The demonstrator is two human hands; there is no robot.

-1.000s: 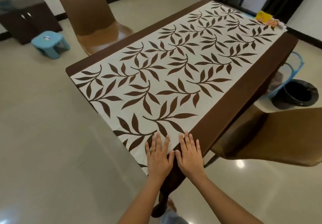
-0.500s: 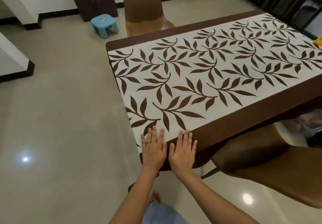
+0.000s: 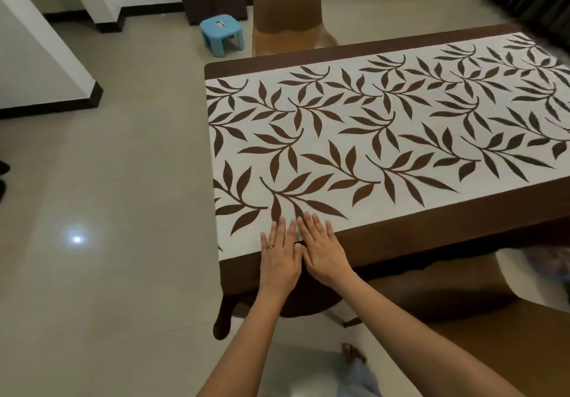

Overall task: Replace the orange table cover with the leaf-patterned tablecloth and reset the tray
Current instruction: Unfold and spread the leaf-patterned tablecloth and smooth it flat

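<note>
We are pressing our left hand (image 3: 279,259) and right hand (image 3: 322,251), 2 flat palms with fingers straight, onto the leaf-patterned tablecloth (image 3: 370,137), whose long axis is running away rightward.

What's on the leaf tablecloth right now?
Only the left hand and right hand, flat side by side near the tablecloth edge. No tray in view; the far end is cropped.

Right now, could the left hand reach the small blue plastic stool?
Probably not: the blue stool stands on the floor, well past the far edge of the leaf-patterned tablecloth where the left hand lies flat.
</note>
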